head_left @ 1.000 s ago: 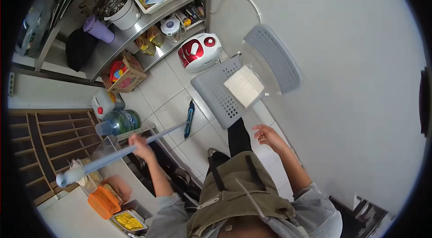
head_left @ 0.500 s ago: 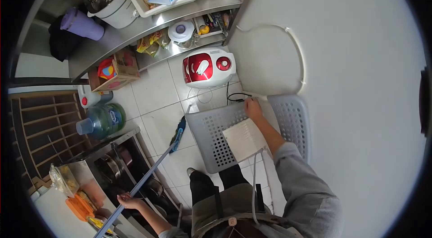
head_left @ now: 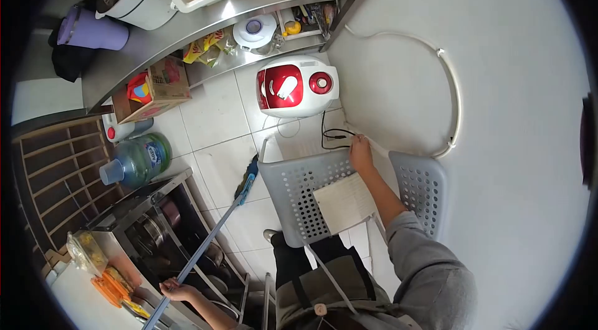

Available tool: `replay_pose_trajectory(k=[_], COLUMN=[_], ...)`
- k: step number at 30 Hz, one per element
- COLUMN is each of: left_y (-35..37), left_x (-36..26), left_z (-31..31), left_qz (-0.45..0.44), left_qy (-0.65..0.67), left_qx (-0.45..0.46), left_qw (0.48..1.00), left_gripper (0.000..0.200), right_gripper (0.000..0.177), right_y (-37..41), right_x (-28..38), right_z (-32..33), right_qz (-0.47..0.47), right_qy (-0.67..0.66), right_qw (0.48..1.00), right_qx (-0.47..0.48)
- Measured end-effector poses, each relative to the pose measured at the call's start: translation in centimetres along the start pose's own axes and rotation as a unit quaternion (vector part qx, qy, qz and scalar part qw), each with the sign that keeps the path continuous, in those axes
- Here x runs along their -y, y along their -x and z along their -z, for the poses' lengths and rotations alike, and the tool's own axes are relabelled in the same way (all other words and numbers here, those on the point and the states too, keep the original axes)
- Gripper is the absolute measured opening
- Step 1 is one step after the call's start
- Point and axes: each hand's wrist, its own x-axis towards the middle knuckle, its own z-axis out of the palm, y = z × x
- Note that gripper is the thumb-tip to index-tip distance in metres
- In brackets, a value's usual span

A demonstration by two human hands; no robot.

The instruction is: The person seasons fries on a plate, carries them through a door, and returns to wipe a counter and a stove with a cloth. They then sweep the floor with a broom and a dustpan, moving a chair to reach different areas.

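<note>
My left hand (head_left: pixel 177 291) is wrapped round the long grey-blue handle of a broom (head_left: pixel 212 234). The broom slants away from me, its blue head with dark bristles down on the white tiles. My right hand (head_left: pixel 361 153) is closed over the far edge of a grey plastic chair (head_left: pixel 289 196) with round holes. A cream ribbed panel (head_left: pixel 341 203) overlaps the chair, just below my right forearm. Beyond that hand, a black cable (head_left: pixel 330 137) lies looped on the floor.
A red-and-white rice cooker (head_left: pixel 298 87) stands on the floor ahead, below a steel shelf (head_left: pixel 205 31). To the left are a water bottle (head_left: pixel 140 162), a cardboard box (head_left: pixel 159 96) and a metal rack (head_left: pixel 180 230) of pots. The wall (head_left: pixel 517 143) runs along my right.
The view has shifted slightly, and the shelf and rice cooker appear higher. The chair and my right hand appear a little farther right. Both hands keep their hold.
</note>
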Motion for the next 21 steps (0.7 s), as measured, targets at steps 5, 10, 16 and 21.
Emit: replay_pose_trajectory(k=[5, 10, 16, 21], left_y=[0.9, 1.6, 0.7, 1.2], left_x=[-0.5, -0.8, -0.6, -0.7], left_z=[-0.8, -1.5, -0.4, -0.9], left_qz=[-0.011, -0.002, -0.012, -0.036], left_qy=[0.006, 0.001, -0.022, -0.048], left_qx=[0.008, -0.011, 0.029, -0.015], left_qw=[1.000, 1.000, 0.999, 0.998], left_gripper=[0.033, 0.033, 0.028, 0.032], right_gripper=[0.017, 0.014, 0.016, 0.018], right_y=[6.2, 5.7, 4.4, 4.7], right_x=[-2.8, -11.5, -7.8, -7.1], right_z=[-0.2, -6.7, -2.2, -2.3], right_qz=[-0.177, -0.316, -0.297, -0.431], right_qy=[-0.156, -0.275, -0.319, -0.590], right_qw=[0.971, 0.897, 0.900, 0.676], right_qx=[-0.024, -0.137, 0.025, -0.098])
